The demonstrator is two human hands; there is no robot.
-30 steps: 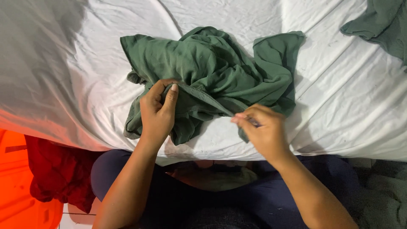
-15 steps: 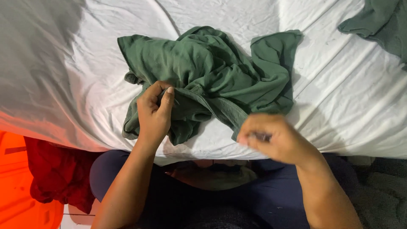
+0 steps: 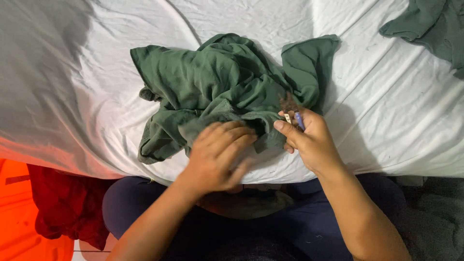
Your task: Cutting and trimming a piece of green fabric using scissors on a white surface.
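Observation:
A crumpled dark green garment (image 3: 212,82) lies on a white sheet (image 3: 386,121). My left hand (image 3: 217,157) rests on the garment's near hem, its fingers curled onto the bunched cloth. My right hand (image 3: 309,137) is just to the right, at the hem, pinching a small tool (image 3: 294,113) with a bluish handle and a dark tip. The tip points up towards the garment's folded right part. What kind of tool it is cannot be made out.
Another green cloth (image 3: 435,24) lies at the sheet's far right corner. A red cloth (image 3: 63,203) and an orange object (image 3: 14,217) sit low on the left, below the sheet's edge. My lap in dark blue trousers (image 3: 299,227) is under the near edge.
My left hand has slid right along the hem towards the middle. My right hand lifted off the cloth, then came back up to the hem with the small tool showing.

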